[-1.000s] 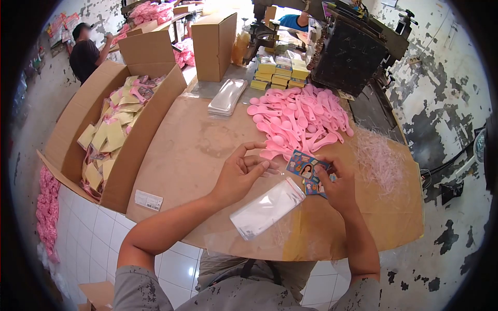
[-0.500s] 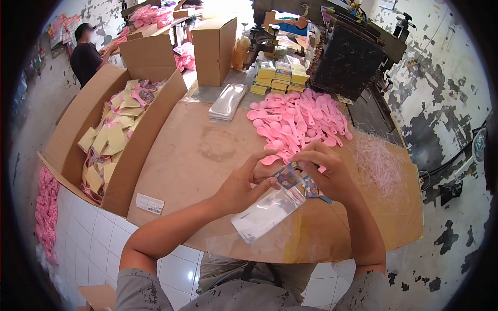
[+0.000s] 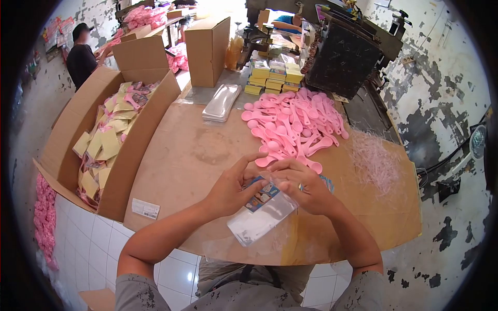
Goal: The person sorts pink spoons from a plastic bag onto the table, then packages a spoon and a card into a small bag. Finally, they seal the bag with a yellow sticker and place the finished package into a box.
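A clear plastic bag [image 3: 262, 220] lies tilted over the table's near part, with a blue printed card [image 3: 261, 195] in its upper end. My left hand [image 3: 231, 187] pinches the left side of the bag's top, over the card. At the right side of the opening is my right hand [image 3: 306, 187], its fingers closed on the bag's edge. Partly behind the right hand, more printed cards [image 3: 327, 183] show. Just beyond both hands spreads a heap of pink spoons [image 3: 293, 124].
At the left stands a large open carton [image 3: 137, 150] of packed items. Clear bags [image 3: 222, 103] are stacked at the table's back, near card bundles [image 3: 275, 76] and a dark machine [image 3: 345, 54]. Pink shreds [image 3: 376, 163] lie right. A person [image 3: 81, 57] stands far left.
The card has moved into the bag's upper end. My right hand has come left and down, closer to the left hand. The whole view has shifted slightly.
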### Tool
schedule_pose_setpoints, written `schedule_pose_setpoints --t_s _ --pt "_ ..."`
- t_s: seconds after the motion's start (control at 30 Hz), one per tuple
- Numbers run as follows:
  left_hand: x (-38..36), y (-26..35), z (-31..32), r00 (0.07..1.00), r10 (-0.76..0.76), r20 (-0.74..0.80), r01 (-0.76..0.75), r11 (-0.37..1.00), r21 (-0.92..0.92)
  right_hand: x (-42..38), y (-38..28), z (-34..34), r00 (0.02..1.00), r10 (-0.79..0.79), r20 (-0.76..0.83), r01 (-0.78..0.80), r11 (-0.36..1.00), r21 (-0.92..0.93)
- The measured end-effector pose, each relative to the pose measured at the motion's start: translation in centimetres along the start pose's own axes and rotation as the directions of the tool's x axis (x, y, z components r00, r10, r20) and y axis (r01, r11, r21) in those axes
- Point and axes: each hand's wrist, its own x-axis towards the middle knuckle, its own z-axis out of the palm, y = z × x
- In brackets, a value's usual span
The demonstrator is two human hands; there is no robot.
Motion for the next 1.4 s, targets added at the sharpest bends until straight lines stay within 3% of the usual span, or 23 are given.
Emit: schedule_pose_setpoints --t_s 0.1,0.2,0.3,0.4,0.5,0.6,0.7,1.0,1.2,1.4 --pt "0.2 -0.5 -0.1 1.0 -0.001 -0.018 0.001 1.0 0.001 -0.3 3.2 -3.1 0.942 0.304 -0.14 -0.302 0.953 0.039" --pt "0.5 -0.2 -0.7 0.998 -0.003 -0.061 0.003 1.0 0.008 -1.0 7.2 -5.8 0.916 0.373 -0.145 -0.398 0.808 -0.434" --pt "0.7 -0.2 -0.8 0.998 -0.009 -0.069 0.008 1.0 -0.005 -1.6 8.6 -4.5 0.902 0.4 -0.162 -0.431 0.815 -0.386" --pt "0.7 -1.4 -0.5 0.996 0.055 -0.071 -0.057 0.998 -0.04 -1.5 9.7 -3.6 0.841 0.468 -0.27 -0.516 0.845 -0.143" --pt "0.7 -1.6 -0.6 0.997 0.047 -0.058 -0.048 0.999 -0.012 -0.8 9.0 -5.2 0.812 0.499 -0.303 -0.539 0.84 -0.059" --pt "0.5 -1.0 -0.5 0.999 -0.002 -0.047 0.0 0.999 -0.043 -1.0 6.9 -6.6 0.9 0.336 -0.278 -0.402 0.886 -0.232" --pt "0.3 -0.8 -0.3 0.999 -0.023 -0.031 0.02 0.997 -0.076 -1.1 5.5 -6.2 0.814 0.539 -0.217 -0.465 0.828 0.312" --pt "-0.1 -0.8 0.6 1.0 0.018 0.007 -0.016 0.99 -0.14 0.0 1.1 -2.4 0.821 0.572 0.005 -0.42 0.596 0.684" --pt "-0.2 -0.6 0.5 0.999 0.023 0.048 -0.022 1.0 -0.014 1.0 -0.5 -2.2 0.88 0.466 -0.094 -0.336 0.748 0.573" --pt "-0.4 -0.7 0.3 0.998 0.012 0.066 -0.018 0.996 0.089 2.1 -2.2 -0.7 0.881 0.464 -0.096 -0.35 0.775 0.526"
